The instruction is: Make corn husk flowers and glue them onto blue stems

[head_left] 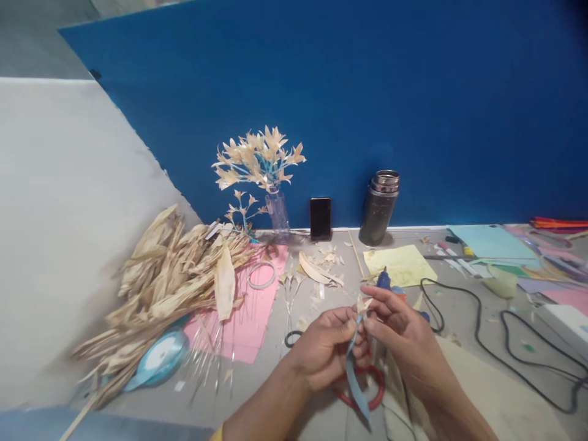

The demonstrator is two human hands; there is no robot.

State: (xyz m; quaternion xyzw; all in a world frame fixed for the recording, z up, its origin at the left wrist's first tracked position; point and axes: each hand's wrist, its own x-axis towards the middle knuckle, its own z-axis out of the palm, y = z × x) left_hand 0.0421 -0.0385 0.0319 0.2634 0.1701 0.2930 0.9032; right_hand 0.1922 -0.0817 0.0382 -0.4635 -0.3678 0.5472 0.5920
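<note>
My left hand [327, 346] and my right hand [399, 324] meet low in the middle of the view, fingers pinched together. Between them they hold a small dried-husk flower [364, 303] on a thin stem, with a light blue ribbon [354, 373] hanging down from the pinch. Red-handled scissors [376, 392] lie on the grey table under my hands. A blue glue gun [384, 280] lies just behind my right hand, its black cord [478, 318] looping off to the right.
A pile of dried corn husks [165, 282] and a blue ribbon spool [158, 358] lie left on pink paper [250, 318]. Against the blue board stand a vase of husk flowers [261, 162], a phone [320, 218] and a steel flask [379, 207]. Coloured papers [493, 242] lie right.
</note>
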